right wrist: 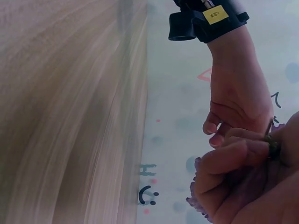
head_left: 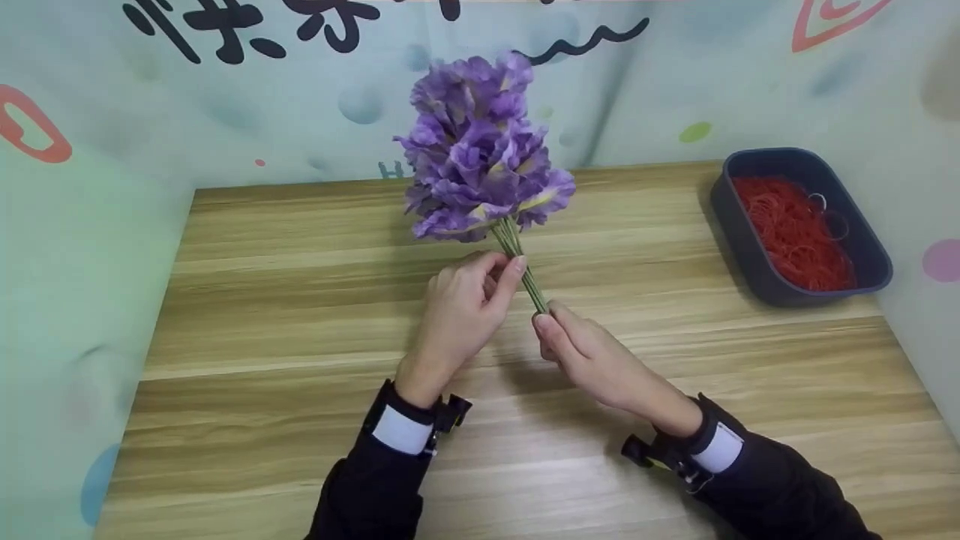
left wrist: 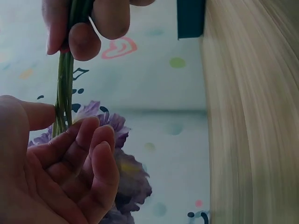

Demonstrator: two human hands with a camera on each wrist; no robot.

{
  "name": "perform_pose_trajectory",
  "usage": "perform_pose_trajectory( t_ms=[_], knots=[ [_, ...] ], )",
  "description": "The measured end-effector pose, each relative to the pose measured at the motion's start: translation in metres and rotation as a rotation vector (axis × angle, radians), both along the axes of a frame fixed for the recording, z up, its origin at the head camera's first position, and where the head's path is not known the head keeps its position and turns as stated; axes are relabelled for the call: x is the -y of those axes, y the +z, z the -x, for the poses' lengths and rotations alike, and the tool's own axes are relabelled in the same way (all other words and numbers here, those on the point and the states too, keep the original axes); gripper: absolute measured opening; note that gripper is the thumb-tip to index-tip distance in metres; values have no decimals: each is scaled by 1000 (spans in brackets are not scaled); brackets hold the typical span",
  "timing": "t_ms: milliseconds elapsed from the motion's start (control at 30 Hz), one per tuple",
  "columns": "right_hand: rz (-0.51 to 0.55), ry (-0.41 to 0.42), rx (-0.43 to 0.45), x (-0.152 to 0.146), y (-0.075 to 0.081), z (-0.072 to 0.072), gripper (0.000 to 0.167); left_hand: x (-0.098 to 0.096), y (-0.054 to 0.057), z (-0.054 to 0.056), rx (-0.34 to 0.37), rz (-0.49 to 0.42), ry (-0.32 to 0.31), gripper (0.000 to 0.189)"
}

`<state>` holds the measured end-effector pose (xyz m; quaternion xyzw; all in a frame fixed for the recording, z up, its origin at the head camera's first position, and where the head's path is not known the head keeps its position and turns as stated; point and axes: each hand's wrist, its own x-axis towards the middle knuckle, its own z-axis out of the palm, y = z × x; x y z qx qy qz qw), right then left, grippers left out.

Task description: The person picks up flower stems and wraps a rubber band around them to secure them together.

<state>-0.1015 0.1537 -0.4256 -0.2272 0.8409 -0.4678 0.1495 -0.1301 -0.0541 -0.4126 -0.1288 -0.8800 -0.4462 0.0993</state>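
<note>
A bunch of purple artificial flowers (head_left: pixel 480 154) is held above the table, blooms up and away from me, its green stems (head_left: pixel 533 289) slanting down to the right. My left hand (head_left: pixel 466 300) pinches the stems between thumb and forefinger below the blooms; its other fingers curl loosely in the left wrist view. Lower down, my right hand (head_left: pixel 592 358) grips the stem ends. A small red bit (left wrist: pixel 64 48), perhaps a rubber band, shows on the stems at the right fingertips. In the right wrist view the fingers hide most of the stems.
A dark blue bin (head_left: pixel 757 274) holding many red rubber bands (head_left: pixel 795 236) stands at the back right of the wood-grain table (head_left: pixel 285 315). A printed cloth backdrop (head_left: pixel 285 112) rises behind the table and along its sides.
</note>
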Motion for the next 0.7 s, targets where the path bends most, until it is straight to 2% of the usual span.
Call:
perform_pose_trajectory(
  t_ms=[167, 300, 500, 700],
  knots=[
    [-92, 13, -54, -1, 0, 1, 29, -1, -6, 0, -140, 155, 2, 34],
    [-157, -2, -99, -1, -1, 2, 28, -5, -10, -1, -200, 234, -10, 35],
    [-233, -24, -167, -4, -4, 4, 30, -11, -15, -2, -211, 311, -62, 40],
    [-306, -15, -219, -4, -12, 4, 33, -14, -21, -1, -195, 338, -90, 42]
  ],
)
